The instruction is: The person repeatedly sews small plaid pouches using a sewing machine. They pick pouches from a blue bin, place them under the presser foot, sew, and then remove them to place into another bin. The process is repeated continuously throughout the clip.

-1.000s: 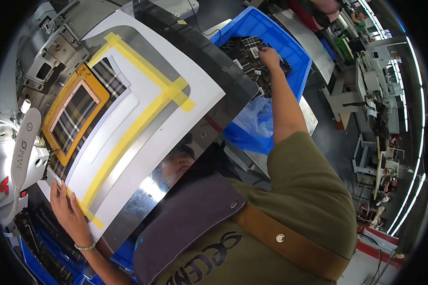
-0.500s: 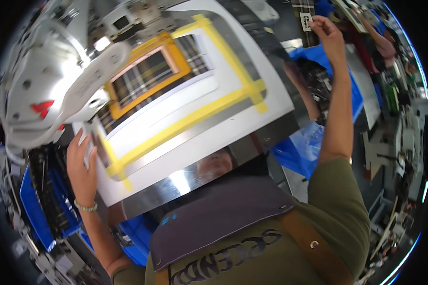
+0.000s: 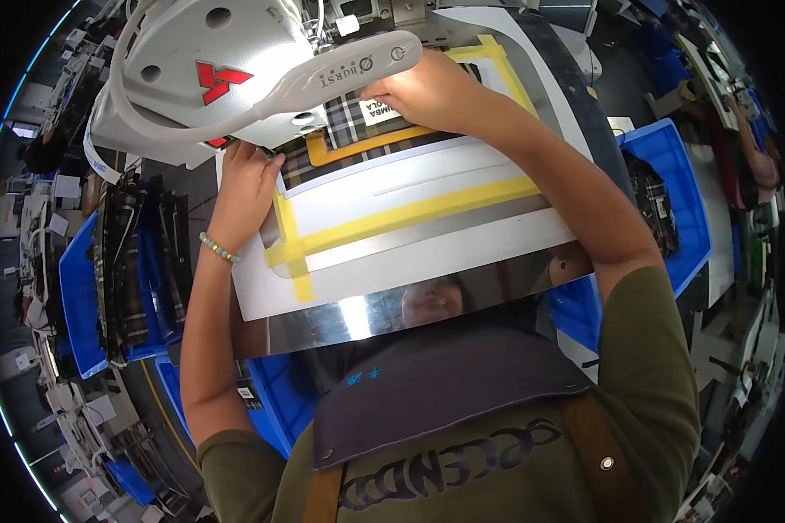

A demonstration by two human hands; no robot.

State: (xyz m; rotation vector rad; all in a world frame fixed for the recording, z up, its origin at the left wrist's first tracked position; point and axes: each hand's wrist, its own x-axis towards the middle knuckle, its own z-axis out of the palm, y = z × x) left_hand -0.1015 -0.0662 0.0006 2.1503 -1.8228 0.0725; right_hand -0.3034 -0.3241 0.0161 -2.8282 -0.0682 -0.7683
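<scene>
My right hand [image 3: 432,91] reaches over the work plate and pinches a plaid fabric piece [image 3: 347,118] bearing a white label [image 3: 378,111]. That piece lies over the orange-yellow frame [image 3: 371,146] under the sewing machine's head. Part of it is hidden behind my fingers and the machine's lamp. At the left end of the plaid strip [image 3: 303,170] under the frame is my left hand [image 3: 246,187], its fingers curled together. Whatever those fingertips grip is hidden beside the machine head. Yellow tape [image 3: 410,216] runs along the white plate [image 3: 532,228].
The white machine head [image 3: 183,78] and its lamp arm [image 3: 340,70] overhang the plate. A blue bin [image 3: 691,200] with plaid pieces stands at the right. Another blue bin [image 3: 80,305] at the left holds plaid cloth. A metal table edge [image 3: 375,318] lies nearest me.
My right hand has come from the far right, above the bin, to the frame, bringing the labelled plaid piece. My left hand's fingers have curled in at the plate's left side. The view has turned.
</scene>
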